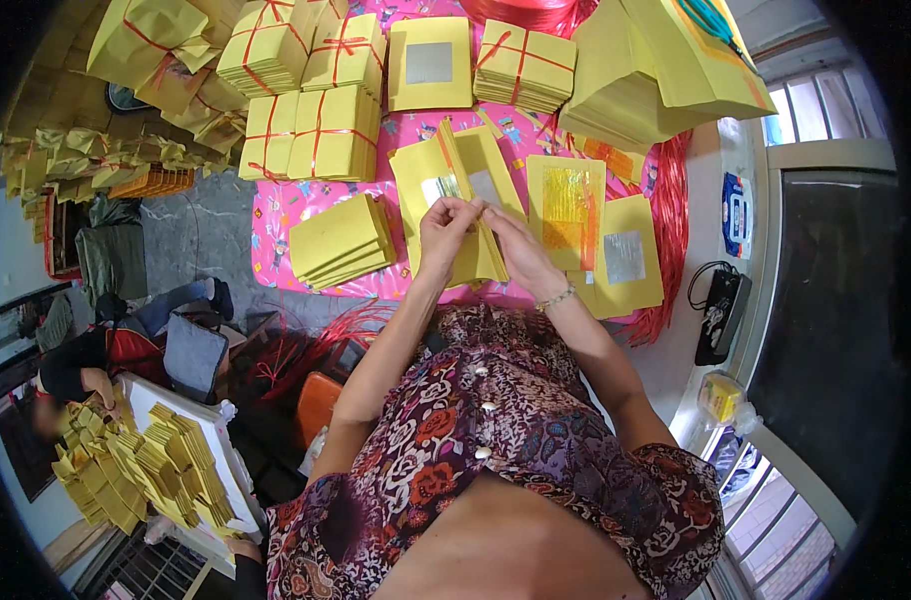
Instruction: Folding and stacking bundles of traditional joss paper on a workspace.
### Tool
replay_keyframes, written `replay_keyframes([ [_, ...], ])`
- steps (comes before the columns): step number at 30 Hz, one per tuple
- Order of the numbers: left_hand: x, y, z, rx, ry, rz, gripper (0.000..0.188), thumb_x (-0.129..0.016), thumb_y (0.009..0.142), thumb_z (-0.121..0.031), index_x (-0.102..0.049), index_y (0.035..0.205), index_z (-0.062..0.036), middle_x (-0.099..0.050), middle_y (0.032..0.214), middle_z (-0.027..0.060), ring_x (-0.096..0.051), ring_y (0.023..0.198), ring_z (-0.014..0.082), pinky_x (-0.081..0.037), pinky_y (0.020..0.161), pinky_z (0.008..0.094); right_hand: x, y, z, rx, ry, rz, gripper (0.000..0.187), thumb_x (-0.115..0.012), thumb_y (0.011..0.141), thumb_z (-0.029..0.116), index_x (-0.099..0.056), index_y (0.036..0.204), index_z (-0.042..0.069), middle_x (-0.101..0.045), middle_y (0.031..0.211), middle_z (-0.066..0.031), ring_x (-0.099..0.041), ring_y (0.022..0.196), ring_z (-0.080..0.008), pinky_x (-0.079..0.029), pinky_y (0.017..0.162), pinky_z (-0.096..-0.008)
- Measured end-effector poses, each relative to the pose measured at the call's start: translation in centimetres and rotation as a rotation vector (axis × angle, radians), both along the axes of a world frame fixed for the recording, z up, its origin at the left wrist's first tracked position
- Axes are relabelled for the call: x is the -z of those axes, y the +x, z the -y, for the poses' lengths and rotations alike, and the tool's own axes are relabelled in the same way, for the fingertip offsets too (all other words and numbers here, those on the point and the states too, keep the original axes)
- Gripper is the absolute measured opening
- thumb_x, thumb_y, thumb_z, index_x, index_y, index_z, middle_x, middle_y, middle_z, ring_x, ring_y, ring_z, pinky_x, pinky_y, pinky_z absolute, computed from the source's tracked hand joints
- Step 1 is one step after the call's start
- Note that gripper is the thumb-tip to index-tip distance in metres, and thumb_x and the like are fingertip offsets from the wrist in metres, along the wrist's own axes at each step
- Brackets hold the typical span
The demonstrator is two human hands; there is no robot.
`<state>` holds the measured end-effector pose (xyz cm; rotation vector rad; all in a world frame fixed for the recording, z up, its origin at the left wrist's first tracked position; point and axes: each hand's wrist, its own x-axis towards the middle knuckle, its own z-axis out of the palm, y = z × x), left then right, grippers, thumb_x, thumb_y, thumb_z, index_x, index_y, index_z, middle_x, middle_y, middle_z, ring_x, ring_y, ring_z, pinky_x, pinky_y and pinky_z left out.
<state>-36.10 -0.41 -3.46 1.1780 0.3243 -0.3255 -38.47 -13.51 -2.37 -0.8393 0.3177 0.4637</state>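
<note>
Over the table, my left hand (444,232) pinches a yellow paper sheet (422,165) with a silver patch by its upright fold. Opposite it, my right hand (518,246) has its fingers against the same sheet, gripping it near the fold; my fingers hide part of the paper. Behind the fold shows another yellow sheet (496,155) with a silver patch. To the left lies a fanned pile of folded yellow paper (342,240). On the right rest a sheet with shiny gold foil (568,200) and a silver-patched stack (628,255).
Red-tied yellow paper bundles (334,135) stand along the back of the pink patterned tablecloth (268,215). A tall paper stack (616,100) and red ribbon strands (671,220) border the right. At lower left, a person (86,375) handles yellow paper at a white table (238,485).
</note>
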Motion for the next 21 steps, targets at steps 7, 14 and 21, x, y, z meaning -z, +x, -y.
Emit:
replay_keyframes([
  [7, -0.4, 0.1, 0.3, -0.057, -0.037, -0.030, 0.015, -0.071, 0.086, -0.016, -0.059, 0.079, -0.0087, -0.056, 0.068, -0.0045, -0.048, 0.060, 0.0024, -0.038, 0.055, 0.0185, 0.6, -0.1, -0.1, 0.013, -0.016, -0.011, 0.041, -0.043, 0.101, 0.020, -0.043, 0.136, -0.002, -0.051, 0.132, -0.0083, -0.048, 0.121, -0.0135, -0.038, 0.103, -0.0269],
  [14, 0.0, -0.1, -0.4, 0.005, -0.020, 0.030, 0.012, -0.068, 0.088, -0.018, -0.060, 0.083, -0.0112, -0.056, 0.074, -0.0060, -0.048, 0.065, 0.0027, -0.038, 0.060, 0.0187, 1.2, -0.3, -0.5, 0.004, -0.024, 0.015, 0.043, -0.045, 0.101, 0.021, -0.043, 0.136, -0.003, -0.050, 0.134, -0.0084, -0.045, 0.123, -0.0135, -0.034, 0.105, -0.0265],
  [21, 0.9, -0.2, -1.5, 0.022, -0.098, -0.034, 0.011, -0.066, 0.090, -0.020, -0.060, 0.086, -0.0116, -0.056, 0.075, -0.0064, -0.050, 0.067, 0.0038, -0.040, 0.064, 0.0200, 0.8, -0.3, -1.1, -0.018, -0.107, 0.077, 0.043, -0.045, 0.100, 0.019, -0.042, 0.138, -0.002, -0.049, 0.136, -0.0084, -0.044, 0.124, -0.0135, -0.033, 0.105, -0.0259],
])
